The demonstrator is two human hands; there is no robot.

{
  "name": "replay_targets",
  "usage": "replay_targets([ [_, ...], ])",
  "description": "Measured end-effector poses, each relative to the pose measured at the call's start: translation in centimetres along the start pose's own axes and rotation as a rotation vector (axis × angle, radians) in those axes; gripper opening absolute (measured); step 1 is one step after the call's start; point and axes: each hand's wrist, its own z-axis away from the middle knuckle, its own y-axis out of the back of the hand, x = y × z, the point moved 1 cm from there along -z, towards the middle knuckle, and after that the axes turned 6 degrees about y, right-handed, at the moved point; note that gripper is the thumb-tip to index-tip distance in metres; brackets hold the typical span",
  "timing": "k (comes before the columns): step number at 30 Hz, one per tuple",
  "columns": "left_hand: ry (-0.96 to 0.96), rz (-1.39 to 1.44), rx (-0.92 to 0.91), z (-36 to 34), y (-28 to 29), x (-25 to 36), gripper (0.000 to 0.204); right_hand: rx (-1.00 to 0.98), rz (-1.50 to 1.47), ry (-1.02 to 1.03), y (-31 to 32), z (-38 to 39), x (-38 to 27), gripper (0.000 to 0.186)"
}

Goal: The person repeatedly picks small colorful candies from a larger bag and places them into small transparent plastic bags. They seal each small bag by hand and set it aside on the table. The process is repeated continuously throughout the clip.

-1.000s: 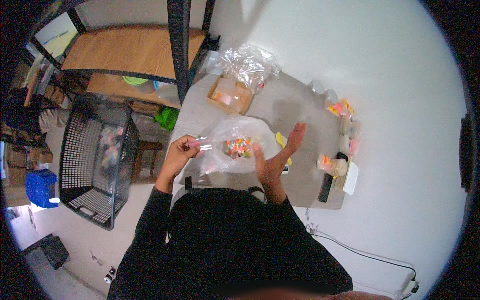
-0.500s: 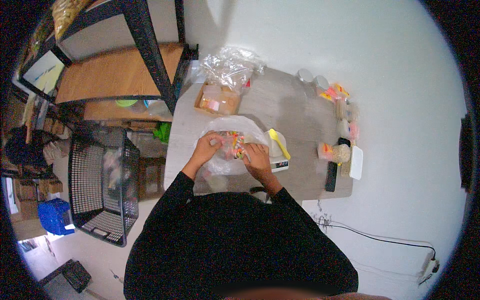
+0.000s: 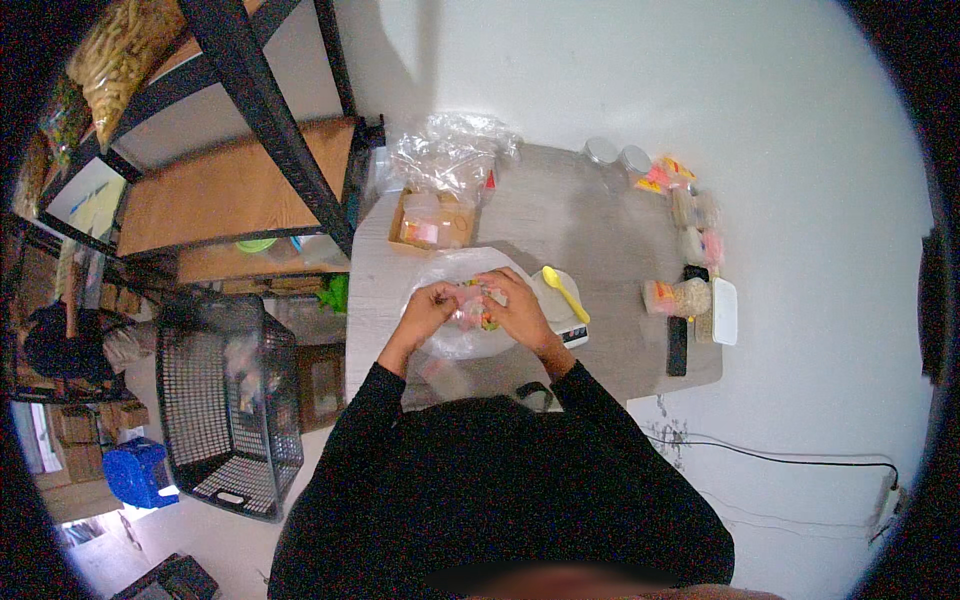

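Observation:
My left hand (image 3: 428, 312) is closed on a small pink-tinted clear packet (image 3: 466, 299), held over a large white plastic bag (image 3: 450, 342) of colourful small pieces, perhaps wrapped sweets. My right hand (image 3: 515, 308) is closed at the other side of the same packet, its fingers curled over the top. The contents under my fingers are partly hidden. Just right of the bag, a yellow spoon (image 3: 565, 295) lies on a white kitchen scale (image 3: 570, 333).
On the grey table (image 3: 620, 230) sit a cardboard box (image 3: 420, 242), crumpled clear plastic (image 3: 450, 145), two lidded jars (image 3: 600, 152) and assorted packets (image 3: 680, 295) along the right. A black basket (image 3: 225, 420) and wood shelving (image 3: 240, 170) stand at the left.
My right hand has come in from the scale's side onto the packet, its fingers closing. My left hand has moved right over the bag with the packet. The view has shifted.

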Motion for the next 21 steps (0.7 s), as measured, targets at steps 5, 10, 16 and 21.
replay_targets([
  [5,0.019,-0.059,-0.075,2.3,-1.0,0.9,0.015,-0.066,-0.001,0.029,-0.2,-0.5,-2.0,0.015],
  [10,0.072,0.281,-0.042,4.1,-2.1,1.2,0.011,-0.082,-0.223,-0.126,0.0,1.2,-2.3,0.012],
  [16,0.008,-0.249,-0.029,4.8,-2.2,0.9,0.022,-0.088,-0.199,-0.151,-0.2,4.1,-1.0,0.015],
  [21,-0.307,-0.35,0.271,5.6,-3.1,2.1,0.018,0.109,-0.069,-0.316,-0.1,5.6,-0.4,0.013],
])
